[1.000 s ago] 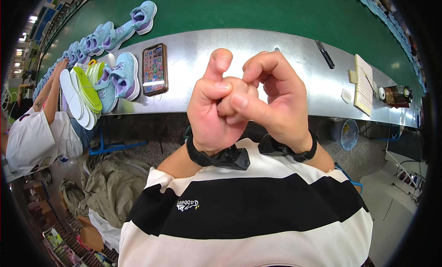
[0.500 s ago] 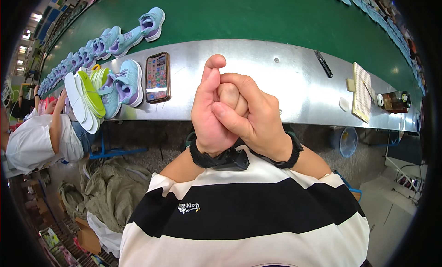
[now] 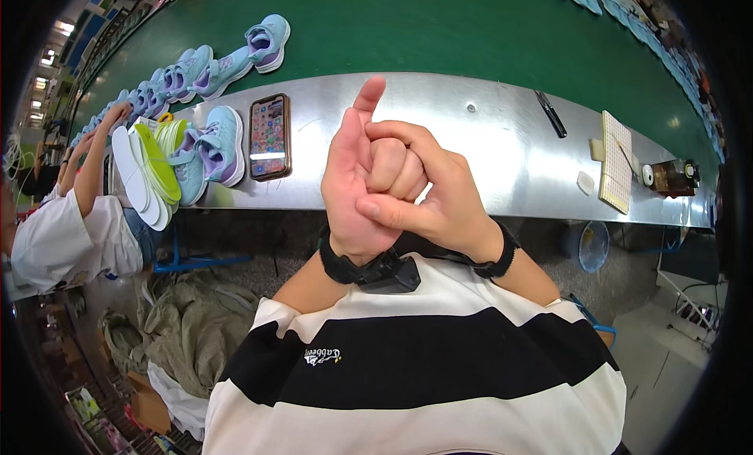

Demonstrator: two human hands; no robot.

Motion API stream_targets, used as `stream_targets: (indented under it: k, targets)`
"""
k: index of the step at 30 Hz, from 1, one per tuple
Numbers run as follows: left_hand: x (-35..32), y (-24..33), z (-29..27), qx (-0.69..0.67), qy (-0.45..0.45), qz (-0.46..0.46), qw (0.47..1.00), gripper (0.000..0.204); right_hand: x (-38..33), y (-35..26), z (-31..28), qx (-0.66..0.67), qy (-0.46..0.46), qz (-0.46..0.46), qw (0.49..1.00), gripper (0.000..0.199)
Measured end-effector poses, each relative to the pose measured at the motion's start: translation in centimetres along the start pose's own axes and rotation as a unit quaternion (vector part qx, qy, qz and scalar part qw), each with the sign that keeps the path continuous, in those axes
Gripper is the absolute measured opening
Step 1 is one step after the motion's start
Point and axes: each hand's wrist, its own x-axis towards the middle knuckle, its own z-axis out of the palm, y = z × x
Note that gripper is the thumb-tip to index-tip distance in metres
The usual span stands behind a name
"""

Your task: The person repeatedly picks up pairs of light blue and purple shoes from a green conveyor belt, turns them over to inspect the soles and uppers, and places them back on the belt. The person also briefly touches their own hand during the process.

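Note:
My left hand [image 3: 345, 192] is raised above the metal table edge, palm up, with one finger pointing upward and the others folded in. My right hand [image 3: 451, 196] wraps round those folded fingers, its forefinger over the top and its thumb pressed below. No object shows in either hand; the inner side of the grip is hidden. Both wrists wear black bands, and a black device [image 3: 392, 273] sits at the left one. Left of my hands, a phone [image 3: 270, 137] with a lit screen lies on the metal, beside a pair of light blue and purple shoes [image 3: 223, 145].
White and lime insoles [image 3: 149, 169] stand left of the shoes. More blue shoes [image 3: 223, 72] line the green surface [image 3: 408, 31]. On the right lie a black pen-like tool [image 3: 551, 114], a notebook [image 3: 616, 161] and a dark jar [image 3: 673, 176]. A co-worker [image 3: 78, 235] sits at far left.
My left hand's raised finger has straightened upward from a bend. Both hands remain clasped. The co-worker's arm has reached farther up toward the row of shoes.

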Motion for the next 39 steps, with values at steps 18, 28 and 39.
stream_targets:
  k: [18,28,39]
  targets:
    - [2.1,2.5,-2.0,0.113,0.036,-0.053,0.991,0.054,0.8,2.3,-2.4,-0.286,0.068,-0.165,0.941,0.049]
    - [13.4,26.5,-18.4,0.969,0.219,-0.037,0.103,0.068,-5.0,6.4,-9.3,-0.131,0.089,0.215,0.964,0.046]
    - [17.4,24.3,-19.4,0.914,0.130,-0.023,0.383,0.072,-6.4,8.3,-8.7,-0.099,0.067,0.248,0.961,0.045]
